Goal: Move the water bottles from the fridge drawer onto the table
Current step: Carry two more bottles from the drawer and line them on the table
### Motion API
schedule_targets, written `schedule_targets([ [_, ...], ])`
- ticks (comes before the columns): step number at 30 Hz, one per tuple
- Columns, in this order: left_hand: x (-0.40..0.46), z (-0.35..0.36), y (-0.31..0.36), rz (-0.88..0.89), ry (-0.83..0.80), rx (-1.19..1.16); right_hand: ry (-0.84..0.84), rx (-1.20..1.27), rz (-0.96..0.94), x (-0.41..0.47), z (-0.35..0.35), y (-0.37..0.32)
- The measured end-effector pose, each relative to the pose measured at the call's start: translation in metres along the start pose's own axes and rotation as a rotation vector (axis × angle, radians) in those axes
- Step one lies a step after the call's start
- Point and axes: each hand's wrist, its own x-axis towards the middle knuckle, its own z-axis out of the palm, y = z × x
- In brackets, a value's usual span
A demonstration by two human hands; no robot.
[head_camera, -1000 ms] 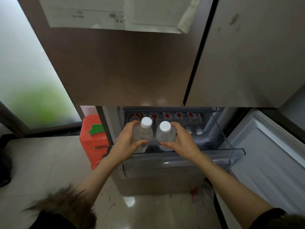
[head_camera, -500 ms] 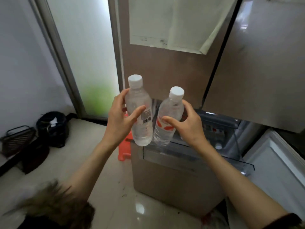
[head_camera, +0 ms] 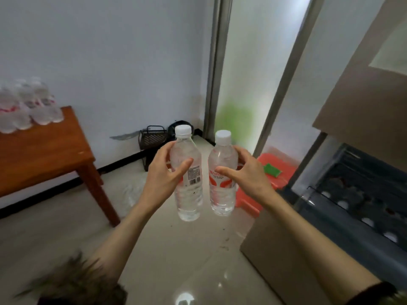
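Observation:
My left hand (head_camera: 164,175) grips a clear water bottle (head_camera: 189,190) with a white cap, its barcode facing me. My right hand (head_camera: 244,175) grips a second bottle (head_camera: 222,194) with a red label. Both bottles are upright in mid-air above the floor, side by side. The wooden table (head_camera: 44,155) stands at the left with several water bottles (head_camera: 26,108) on its far part. The open fridge drawer (head_camera: 356,194) is at the right, with more white bottle caps showing inside.
A red plastic stool (head_camera: 273,172) with a green item on it stands beside the fridge. A black wire basket (head_camera: 152,137) and a dark bag sit on the floor by the wall. A frosted glass door (head_camera: 253,73) is behind. The tiled floor between fridge and table is shiny.
Both bottles were lifted out of the drawer. My view has swung left from the fridge toward the table, and my hands carried the bottles along.

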Motion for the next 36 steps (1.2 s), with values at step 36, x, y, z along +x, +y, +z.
schedule_targets([
  [36, 0.271, -0.505, -0.372, -0.637, 0.326, 0.419, -0.669, -0.305, -0.359, 0.408, 0.64, -0.222],
])
